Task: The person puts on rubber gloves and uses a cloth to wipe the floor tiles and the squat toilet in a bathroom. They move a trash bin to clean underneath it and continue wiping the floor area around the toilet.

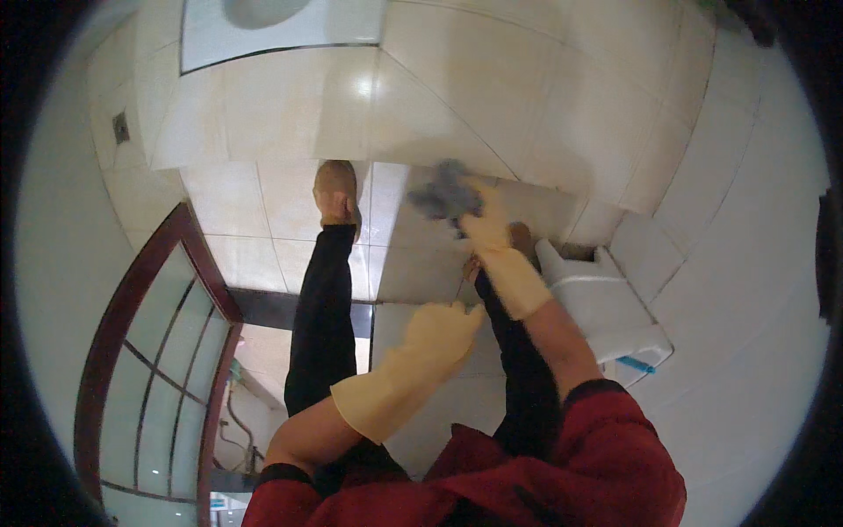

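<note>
Both of my hands wear long pale yellow rubber gloves. My right hand (484, 214) is closed on a bunched dark grey cloth (449, 192), which is blurred and hangs above the tiled floor (421, 273). My left hand (451, 329) is held lower and nearer my body, over the space between my legs. Its fingers look curled and nothing shows in them, though the palm side is hidden.
At right a white plastic stool (593, 296) stands by the wall. A raised tiled step (461, 112) crosses ahead, bearing a white squat-toilet pan (283, 26). At left are a floor drain (120, 128) and a dark red framed glass door (158, 369).
</note>
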Demonstrator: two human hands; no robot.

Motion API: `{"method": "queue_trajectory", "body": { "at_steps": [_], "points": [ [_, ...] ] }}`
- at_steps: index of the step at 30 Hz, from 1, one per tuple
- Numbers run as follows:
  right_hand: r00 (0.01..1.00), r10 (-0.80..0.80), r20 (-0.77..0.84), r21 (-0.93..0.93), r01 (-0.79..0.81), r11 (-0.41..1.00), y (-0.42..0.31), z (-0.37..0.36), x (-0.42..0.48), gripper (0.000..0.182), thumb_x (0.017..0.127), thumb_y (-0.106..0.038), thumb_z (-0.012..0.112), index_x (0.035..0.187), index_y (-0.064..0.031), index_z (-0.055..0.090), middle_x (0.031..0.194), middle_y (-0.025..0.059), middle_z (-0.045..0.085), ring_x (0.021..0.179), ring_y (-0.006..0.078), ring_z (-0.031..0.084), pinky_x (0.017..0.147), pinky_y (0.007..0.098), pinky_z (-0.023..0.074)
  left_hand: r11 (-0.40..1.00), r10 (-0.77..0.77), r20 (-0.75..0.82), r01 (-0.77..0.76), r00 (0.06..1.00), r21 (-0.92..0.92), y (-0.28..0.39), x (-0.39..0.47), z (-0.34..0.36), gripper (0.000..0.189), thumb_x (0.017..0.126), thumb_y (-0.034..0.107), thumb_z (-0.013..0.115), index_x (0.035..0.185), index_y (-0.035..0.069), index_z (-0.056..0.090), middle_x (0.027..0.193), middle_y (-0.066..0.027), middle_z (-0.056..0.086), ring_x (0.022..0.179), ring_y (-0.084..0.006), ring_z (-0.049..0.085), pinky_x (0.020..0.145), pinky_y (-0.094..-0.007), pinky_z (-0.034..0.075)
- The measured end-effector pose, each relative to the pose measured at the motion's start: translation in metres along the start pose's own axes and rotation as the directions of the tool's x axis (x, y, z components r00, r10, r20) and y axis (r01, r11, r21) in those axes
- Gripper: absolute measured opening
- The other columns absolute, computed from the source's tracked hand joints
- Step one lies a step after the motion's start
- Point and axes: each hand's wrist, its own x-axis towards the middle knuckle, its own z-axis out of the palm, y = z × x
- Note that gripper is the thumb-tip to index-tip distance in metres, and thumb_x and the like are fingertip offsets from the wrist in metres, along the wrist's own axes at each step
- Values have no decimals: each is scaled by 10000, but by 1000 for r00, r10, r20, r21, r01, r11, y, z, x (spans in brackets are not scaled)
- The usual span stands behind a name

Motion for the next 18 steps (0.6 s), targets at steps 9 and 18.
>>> {"method": "queue_trajectory", "body": {
  "at_steps": [9, 18],
  "points": [
    [982, -182, 58, -727, 166, 666, -6, -59, 86, 882, 694, -93, 766, 1447, 17, 319, 1268, 251, 466, 1094, 402, 545, 900, 428, 499, 992, 27, -54, -33, 998, -120, -52, -48, -26, 431, 837, 242, 642, 1235, 88, 582, 972, -130, 670, 891, -306, 668, 738, -415, 521],
    [960, -139, 243, -603, 262, 754, -141, 232, 100, 1045, 702, -206, 828, 1435, 110, 154, 1180, 326, 529, 1085, 456, 552, 922, 455, 479, 972, 104, -226, -147, 969, -183, -101, -80, -74, 367, 866, 260, 612, 1179, 68, 618, 914, -117, 679, 804, -285, 685, 645, -403, 538]
  ]
}}
